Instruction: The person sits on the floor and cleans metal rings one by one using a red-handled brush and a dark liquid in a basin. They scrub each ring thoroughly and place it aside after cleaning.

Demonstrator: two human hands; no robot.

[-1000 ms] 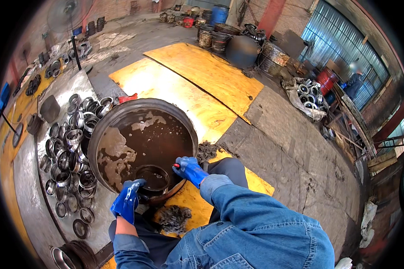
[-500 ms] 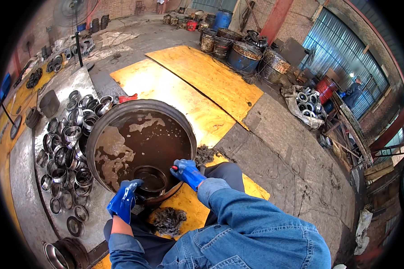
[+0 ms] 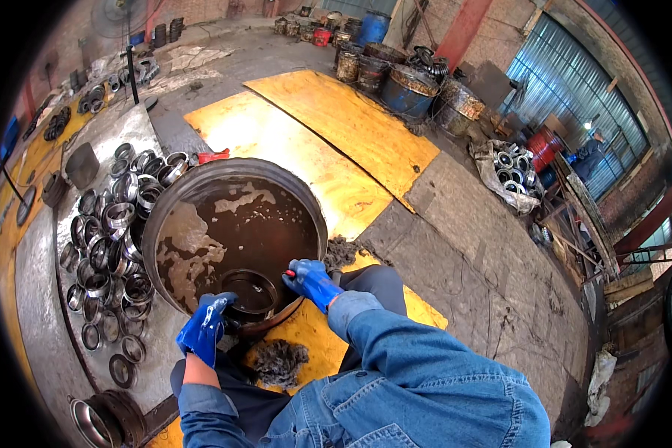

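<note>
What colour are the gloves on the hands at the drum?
Blue, both the left hand and the right hand, seen in the head view.

Both hands wear glossy bright blue rubber gloves: the left hand at seven o'clock from the picture's centre, the right hand at about six o'clock. The gloves look wet and smeared with dark grime, and they end at the wrists. Faded blue denim sleeves with buttoned, stitched cuffs cover both forearms, part of a denim jacket with visible seams. Dark trousers show between the sleeves, creased at the knees.
</note>
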